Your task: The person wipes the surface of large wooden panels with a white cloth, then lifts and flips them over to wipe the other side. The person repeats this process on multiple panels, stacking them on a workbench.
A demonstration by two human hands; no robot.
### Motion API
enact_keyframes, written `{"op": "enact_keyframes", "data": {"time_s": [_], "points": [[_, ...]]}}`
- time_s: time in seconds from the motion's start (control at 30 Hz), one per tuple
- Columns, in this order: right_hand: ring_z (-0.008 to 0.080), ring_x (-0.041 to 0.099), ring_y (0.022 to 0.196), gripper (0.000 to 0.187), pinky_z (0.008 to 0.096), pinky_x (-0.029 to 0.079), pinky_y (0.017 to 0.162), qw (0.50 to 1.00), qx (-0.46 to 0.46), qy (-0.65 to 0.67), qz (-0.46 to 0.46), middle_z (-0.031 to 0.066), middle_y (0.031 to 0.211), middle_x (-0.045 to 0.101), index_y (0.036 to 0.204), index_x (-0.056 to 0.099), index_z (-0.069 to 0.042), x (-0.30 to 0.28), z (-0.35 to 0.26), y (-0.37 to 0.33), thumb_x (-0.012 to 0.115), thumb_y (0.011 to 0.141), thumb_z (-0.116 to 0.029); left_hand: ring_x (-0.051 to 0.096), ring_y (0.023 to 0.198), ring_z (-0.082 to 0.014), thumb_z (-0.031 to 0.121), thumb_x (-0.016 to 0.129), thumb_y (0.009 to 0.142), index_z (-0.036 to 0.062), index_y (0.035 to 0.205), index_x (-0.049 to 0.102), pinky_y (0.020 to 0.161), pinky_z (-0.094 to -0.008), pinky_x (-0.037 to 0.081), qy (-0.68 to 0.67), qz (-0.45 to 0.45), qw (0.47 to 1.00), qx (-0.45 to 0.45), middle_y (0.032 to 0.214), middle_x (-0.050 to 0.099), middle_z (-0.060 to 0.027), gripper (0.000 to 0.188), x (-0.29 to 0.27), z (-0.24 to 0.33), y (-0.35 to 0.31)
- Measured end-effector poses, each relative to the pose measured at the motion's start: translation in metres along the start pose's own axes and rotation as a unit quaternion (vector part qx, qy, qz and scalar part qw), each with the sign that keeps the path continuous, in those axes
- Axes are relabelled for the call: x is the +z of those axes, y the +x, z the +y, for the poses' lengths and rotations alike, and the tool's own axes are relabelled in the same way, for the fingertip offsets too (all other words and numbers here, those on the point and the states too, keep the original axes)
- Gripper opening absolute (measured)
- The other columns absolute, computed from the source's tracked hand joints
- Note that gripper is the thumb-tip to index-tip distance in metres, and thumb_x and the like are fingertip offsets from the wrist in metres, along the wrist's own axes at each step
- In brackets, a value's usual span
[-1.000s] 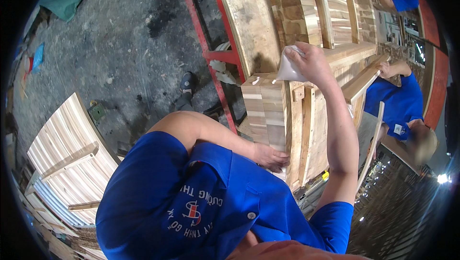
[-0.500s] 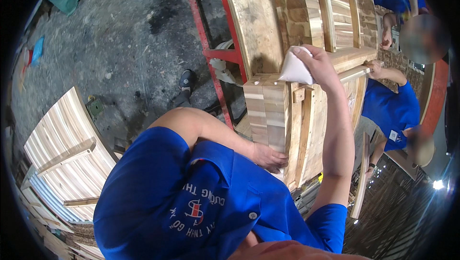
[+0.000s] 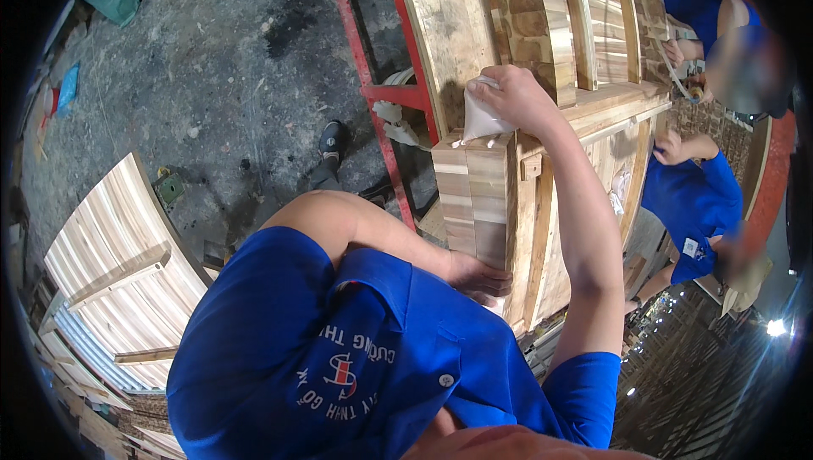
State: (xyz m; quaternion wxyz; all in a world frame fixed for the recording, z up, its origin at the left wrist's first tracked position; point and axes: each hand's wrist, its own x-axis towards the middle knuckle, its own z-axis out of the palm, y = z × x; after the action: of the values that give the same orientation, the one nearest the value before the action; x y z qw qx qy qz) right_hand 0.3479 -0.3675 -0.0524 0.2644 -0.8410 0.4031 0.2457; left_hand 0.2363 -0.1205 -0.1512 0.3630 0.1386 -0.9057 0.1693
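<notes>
In my right hand is a soft white squeeze bag, its fingers closed round the bag's top. The bag's lower end is at the near end of a stack of striped wooden panels, on the upper edge. Small white blobs show on that edge just below the bag. My left hand is lower on the same stack, with fingers curled over its near corner; the fingertips are partly hidden.
A red metal frame supports a wooden board at the left of the stack. Two co-workers in blue, one with a hand beside the panels, stand at right. A slatted panel leans at left. A green device sits on the floor.
My right hand and the white bag have moved left along the stack's edge. My left hand has barely shifted. The nearer co-worker's hand has lifted off the wood, and the strip below is gone.
</notes>
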Motion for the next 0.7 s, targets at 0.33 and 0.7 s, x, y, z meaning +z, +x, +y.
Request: {"op": "enact_keyframes", "data": {"time_s": [0.33, 0.7], "points": [[0.0185, 0.068, 0.075, 0.034, 0.0341, 0.053, 0.065, 0.959, 0.024, 0.277, -0.063, 0.0115, 0.082, 0.069, 0.096, 0.068, -0.002, -0.011, 0.010, -0.017, 0.062, 0.091, -0.034, 0.043, 0.120, -0.0327, 0.030, 0.045, 0.086, 0.0197, 0.127, 0.042, 0.109, -0.0479, 0.028, -0.024, -0.014, 1.000, 0.010, 0.130, 0.045, -0.0135, 0.042, -0.008, -0.008, 0.006], [0.0130, 0.040, 0.034, 0.061, 0.0266, 0.032, 0.031, 0.308, -0.268, 0.912, -0.038, 0.0142, 0.062, 0.052, 0.126, 0.046, -0.001, 0.053, 0.065, -0.242, 0.032, 0.099, -0.053, 0.040, 0.124, -0.0364, 0.027, 0.054, 0.087, 0.0146, 0.129, 0.048, 0.106, -0.0483, 0.029, -0.326, -0.138, 0.929, -0.102, 0.122, 0.048, -0.0174, 0.045, -0.006, -0.035, 0.040]]}}
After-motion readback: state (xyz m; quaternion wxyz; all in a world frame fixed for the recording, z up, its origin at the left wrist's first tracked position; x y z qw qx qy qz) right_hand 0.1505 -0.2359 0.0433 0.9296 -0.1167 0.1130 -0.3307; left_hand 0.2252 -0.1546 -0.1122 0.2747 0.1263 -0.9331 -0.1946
